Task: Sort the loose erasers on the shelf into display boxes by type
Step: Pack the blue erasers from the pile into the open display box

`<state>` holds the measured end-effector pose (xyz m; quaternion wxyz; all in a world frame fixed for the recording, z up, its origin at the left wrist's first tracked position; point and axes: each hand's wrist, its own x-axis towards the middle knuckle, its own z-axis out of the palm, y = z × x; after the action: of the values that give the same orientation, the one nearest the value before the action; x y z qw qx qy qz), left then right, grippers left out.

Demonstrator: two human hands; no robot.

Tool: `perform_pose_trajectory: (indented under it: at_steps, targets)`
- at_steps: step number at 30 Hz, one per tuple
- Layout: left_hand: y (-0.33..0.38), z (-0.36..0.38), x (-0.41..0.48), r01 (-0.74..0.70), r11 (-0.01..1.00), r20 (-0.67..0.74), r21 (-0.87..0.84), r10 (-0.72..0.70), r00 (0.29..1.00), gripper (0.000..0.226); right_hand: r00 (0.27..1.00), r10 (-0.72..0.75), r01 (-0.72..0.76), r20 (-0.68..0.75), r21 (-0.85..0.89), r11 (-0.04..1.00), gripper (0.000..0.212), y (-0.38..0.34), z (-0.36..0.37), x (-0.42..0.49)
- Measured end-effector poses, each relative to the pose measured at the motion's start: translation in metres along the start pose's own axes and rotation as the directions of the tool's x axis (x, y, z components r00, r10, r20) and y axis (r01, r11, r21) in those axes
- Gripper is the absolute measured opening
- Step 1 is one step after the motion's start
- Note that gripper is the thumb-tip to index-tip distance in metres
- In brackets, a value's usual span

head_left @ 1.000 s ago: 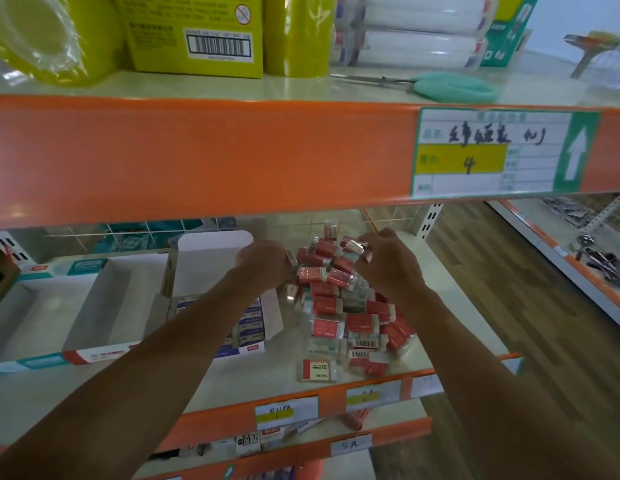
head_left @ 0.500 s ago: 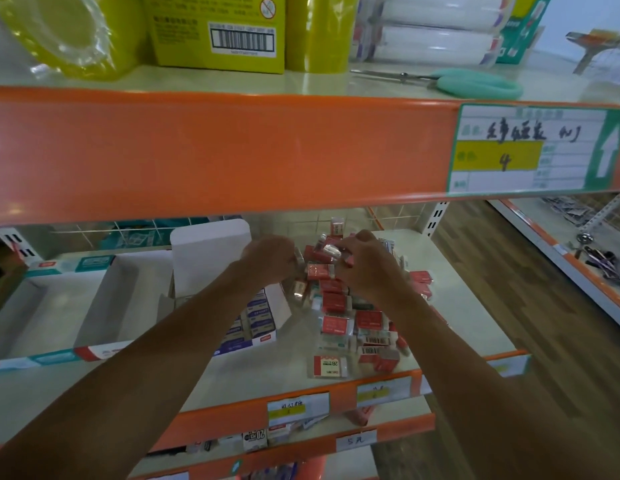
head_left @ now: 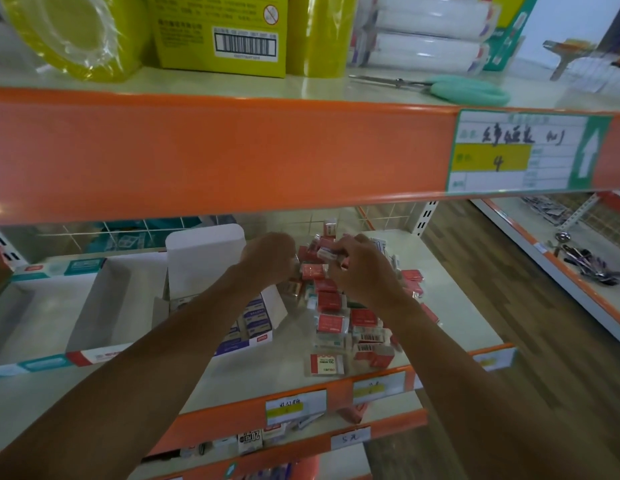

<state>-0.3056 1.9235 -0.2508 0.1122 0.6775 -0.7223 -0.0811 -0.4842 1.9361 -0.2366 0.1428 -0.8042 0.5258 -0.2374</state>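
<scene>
Fingers point(head_left: 348, 243) of the right hand point(head_left: 365, 275) pinch one wrapped eraser point(head_left: 326, 253) just above the loose erasers point(head_left: 331, 304) heaped on the shelf point(head_left: 450, 299). The left hand point(head_left: 268, 258) curls at the heap's left edge; whether it holds anything is hidden. These pieces look light, firm and slick in their film, so a pinch across the short sides should hold best. The half-filled display box point(head_left: 258, 336) stands just left of the heap.
</scene>
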Motion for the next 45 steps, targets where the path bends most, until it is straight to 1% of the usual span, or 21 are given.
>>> perform_pose_trajectory:
  at_steps: [2,4,6,8,11,12,15,16,17,20,25,27,30,32,36,38,41,43,45]
  targets:
    - [0.001,-0.007,-0.005,-0.012,0.983,-0.098,-0.181,-0.006,0.995,0.018,1.000,0.023,-0.023,-0.016,0.038,0.999,0.036,0.001,-0.001,0.000]
    - [0.003,-0.019,-0.014,-0.031,0.943,-0.129,-0.330,-0.013,0.992,0.021,0.999,0.042,-0.040,-0.015,0.087,0.995,0.034,-0.001,-0.001,0.001]
    - [0.000,-0.028,-0.023,-0.022,0.896,-0.107,-0.443,-0.028,0.994,0.018,0.999,0.043,-0.042,-0.006,0.132,0.990,0.033,-0.004,0.001,0.002]
    - [-0.007,-0.034,-0.031,0.030,0.837,-0.074,-0.547,-0.084,0.994,0.018,1.000,0.018,-0.020,0.012,0.184,0.983,0.035,-0.008,0.002,0.001]
    - [-0.019,-0.041,-0.042,0.109,0.763,-0.052,-0.637,-0.184,0.982,0.018,0.997,-0.034,0.022,0.064,0.193,0.981,0.041,-0.015,0.005,0.002]
    - [-0.023,-0.043,-0.047,0.128,0.725,-0.042,-0.676,-0.211,0.977,0.018,0.995,-0.044,0.027,0.091,0.182,0.983,0.043,-0.018,0.006,0.004]
    - [-0.033,-0.048,-0.061,0.180,0.545,0.045,-0.819,-0.252,0.967,0.017,0.988,-0.052,0.020,0.143,0.217,0.976,0.045,-0.031,0.012,0.006]
    - [-0.037,-0.049,-0.065,0.188,0.508,0.059,-0.840,-0.259,0.964,0.016,0.987,-0.060,0.024,0.150,0.236,0.971,0.045,-0.037,0.014,0.006]
    - [-0.040,-0.051,-0.068,0.196,0.495,0.067,-0.846,-0.267,0.961,0.014,0.985,-0.070,0.028,0.157,0.256,0.966,0.045,-0.042,0.015,0.006]
    - [-0.049,-0.055,-0.079,0.244,0.481,0.111,-0.842,-0.288,0.951,0.011,0.980,-0.086,0.024,0.181,0.320,0.947,0.038,-0.056,0.019,0.006]
    - [-0.067,-0.056,-0.095,0.335,0.469,0.174,-0.818,-0.353,0.919,0.013,0.975,-0.051,-0.028,0.217,0.346,0.938,0.025,-0.072,0.028,0.007]
    - [-0.075,-0.056,-0.099,0.362,0.453,0.190,-0.815,-0.382,0.905,0.013,0.975,-0.053,-0.030,0.216,0.365,0.930,0.023,-0.078,0.032,0.008]
    - [-0.081,-0.057,-0.106,0.367,0.479,0.170,-0.798,-0.404,0.899,0.009,0.978,-0.037,-0.041,0.204,0.365,0.930,0.023,-0.082,0.038,0.009]
    - [-0.082,-0.058,-0.110,0.362,0.517,0.144,-0.775,-0.414,0.899,0.014,0.978,-0.039,-0.040,0.206,0.365,0.930,0.022,-0.084,0.040,0.011]
    - [-0.085,-0.055,-0.116,0.376,0.589,0.143,-0.716,-0.403,0.904,0.017,0.961,-0.076,-0.030,0.265,0.375,0.926,0.010,-0.089,0.044,0.011]
    - [-0.088,-0.056,-0.119,0.371,0.658,0.145,-0.656,-0.372,0.917,0.016,0.949,-0.087,-0.030,0.304,0.360,0.932,0.008,-0.090,0.046,0.012]
    - [-0.088,-0.054,-0.123,0.336,0.758,0.123,-0.559,-0.324,0.938,0.020,0.925,-0.095,-0.012,0.368,0.276,0.961,0.019,-0.091,0.049,0.011]
    - [-0.086,-0.049,-0.124,0.307,0.802,0.083,-0.512,-0.310,0.947,0.016,0.918,-0.100,0.007,0.383,0.237,0.971,0.020,-0.090,0.051,0.010]
    - [-0.082,-0.043,-0.124,0.279,0.862,0.037,-0.423,-0.292,0.956,0.010,0.922,-0.114,0.037,0.371,0.207,0.978,0.021,-0.088,0.049,0.009]
